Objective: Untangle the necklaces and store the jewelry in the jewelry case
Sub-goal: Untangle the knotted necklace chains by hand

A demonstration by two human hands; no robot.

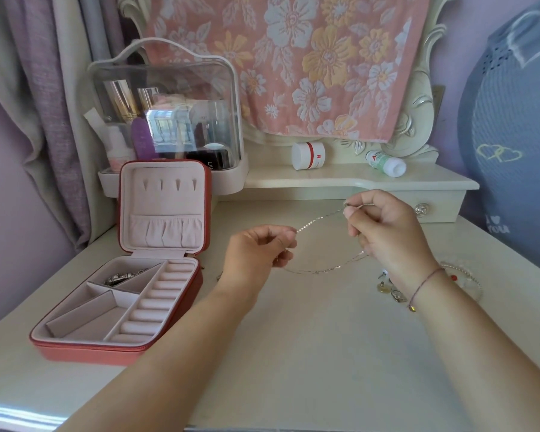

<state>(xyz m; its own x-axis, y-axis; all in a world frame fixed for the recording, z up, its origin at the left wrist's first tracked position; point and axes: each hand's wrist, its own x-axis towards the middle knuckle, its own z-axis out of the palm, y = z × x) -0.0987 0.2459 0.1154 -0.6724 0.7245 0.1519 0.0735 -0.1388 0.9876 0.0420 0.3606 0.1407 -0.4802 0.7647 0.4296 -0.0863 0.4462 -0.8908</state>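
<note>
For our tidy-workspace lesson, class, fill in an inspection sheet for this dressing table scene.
Surface: cream table with a raised back shelf.
Job's things: necklace held over the table; jewelry case open, silver piece in a rear compartment; small jewelry by the right wrist.
Clutter: a jar and a bottle lying on the shelf; clear makeup box behind the case.
Hands: left hand and right hand each pinch the necklace.
Cables: nothing seen.
Surroundings: floral towel, curtain, blue cushion.
</note>
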